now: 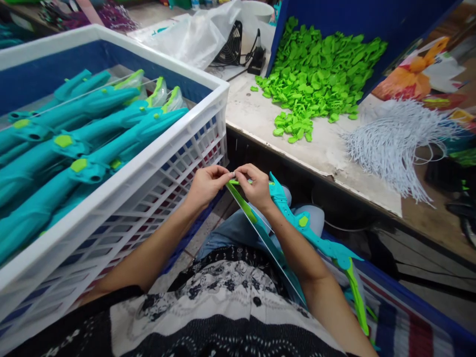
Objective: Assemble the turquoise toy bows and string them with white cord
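A teal toy bow point(323, 243) with bright green tips lies across my lap and slants down to the lower right. Its near green limb point(243, 204) reaches up to my fingers. My left hand point(208, 184) is closed in a pinch between thumb and forefinger. Right against it, my right hand point(256, 184) pinches too, and the two sets of fingertips almost touch. A small bit of white cord point(234, 174) shows between them; its exact shape is mostly hidden. A pale taut line point(260, 233) runs from under my hands down along the bow.
At my left stands a white plastic crate point(178, 163) with several teal toy bows point(92, 163). On the worktable point(256, 126) lie a heap of green plastic pieces point(316, 69) spilling from a blue bin point(357, 15), a bundle of white cords point(397, 144) and a small black fan point(232, 44).
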The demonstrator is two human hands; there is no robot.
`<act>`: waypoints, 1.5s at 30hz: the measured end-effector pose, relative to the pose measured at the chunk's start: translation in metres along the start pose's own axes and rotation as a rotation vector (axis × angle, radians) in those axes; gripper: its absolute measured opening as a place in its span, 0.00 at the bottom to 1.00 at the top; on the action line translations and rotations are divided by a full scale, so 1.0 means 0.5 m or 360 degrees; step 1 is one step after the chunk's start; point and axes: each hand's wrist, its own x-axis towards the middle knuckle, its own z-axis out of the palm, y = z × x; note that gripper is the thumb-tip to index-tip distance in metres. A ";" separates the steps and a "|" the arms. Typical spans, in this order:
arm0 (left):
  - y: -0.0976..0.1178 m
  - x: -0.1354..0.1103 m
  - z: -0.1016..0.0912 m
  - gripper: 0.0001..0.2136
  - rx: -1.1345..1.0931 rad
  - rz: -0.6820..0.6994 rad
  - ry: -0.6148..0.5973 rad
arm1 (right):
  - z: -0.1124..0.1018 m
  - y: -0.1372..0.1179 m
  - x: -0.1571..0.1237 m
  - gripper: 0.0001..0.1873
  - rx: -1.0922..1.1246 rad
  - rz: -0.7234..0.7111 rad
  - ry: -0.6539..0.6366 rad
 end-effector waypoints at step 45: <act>-0.008 -0.039 0.004 0.08 0.0697 0.0347 -0.0119 | -0.016 0.012 -0.021 0.16 0.0914 0.0716 -0.0193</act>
